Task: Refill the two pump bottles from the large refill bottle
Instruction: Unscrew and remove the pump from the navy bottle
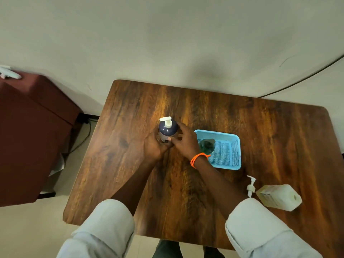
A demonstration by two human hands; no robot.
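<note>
Both hands grasp the dark pump bottle [166,132] upright at mid-table, left hand [153,148] round its base, right hand [183,140] at its side. With the white pump [166,121] protruding above the grip, a jerky twist could tip it toward the blue basket [226,161] just right.

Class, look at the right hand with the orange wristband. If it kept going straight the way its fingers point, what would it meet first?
The right hand points up-left and already touches the dark pump bottle, so that comes first; the left hand grips the bottle's other side.
</note>
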